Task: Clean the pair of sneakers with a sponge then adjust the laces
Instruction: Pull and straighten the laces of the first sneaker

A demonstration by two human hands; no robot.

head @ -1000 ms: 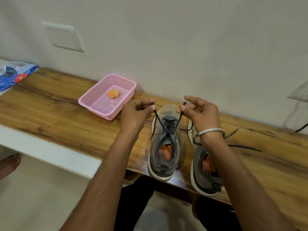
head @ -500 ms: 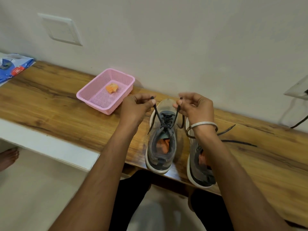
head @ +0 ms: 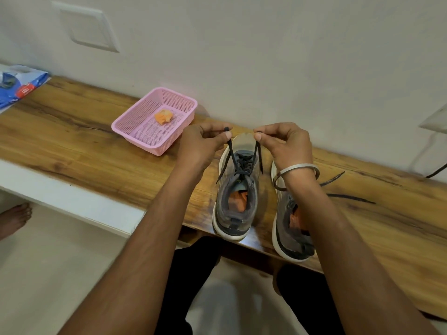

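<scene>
**Both lace ends pinched up over the left-hand sneaker**

At the far left edge, a blue and white plastic packet [head: 20, 85] was seen lying at the end of the long wood-grain tabletop [head: 72, 131], and a bare foot [head: 14, 217] was caught on the floor below it. A white rectangular wall plate [head: 88, 29] was mounted on the wall above.

Further along, a pink perforated plastic basket [head: 135, 122] was sat on the wood near the wall, with a small orange sponge [head: 164, 116] resting inside it toward the back. The sponge was well apart from both hands.

Next, the left hand [head: 199, 143] was held just above the toe of the grey mesh sneaker with the white sole [head: 235, 201], thumb and forefinger pressed together on one end of the dark shoelace [head: 231, 151], the other fingers curled in. The lace was pulled up fairly taut from the eyelets. That sneaker was stood upright on the tabletop, toe toward the wall, heel at the front edge, an orange insole showing inside.

The right hand [head: 286, 141] was raised to the same height, the other lace end pinched between thumb and forefinger, remaining fingers folded. A silver metal bangle [head: 296, 170] was worn on that wrist.

The second grey sneaker [head: 292, 228] was parked just beside the first, partly hidden by the right forearm, its loose dark laces [head: 348, 198] trailed out over the wood to the right. A black cable [head: 436, 171] was glimpsed at the far right edge.
</scene>
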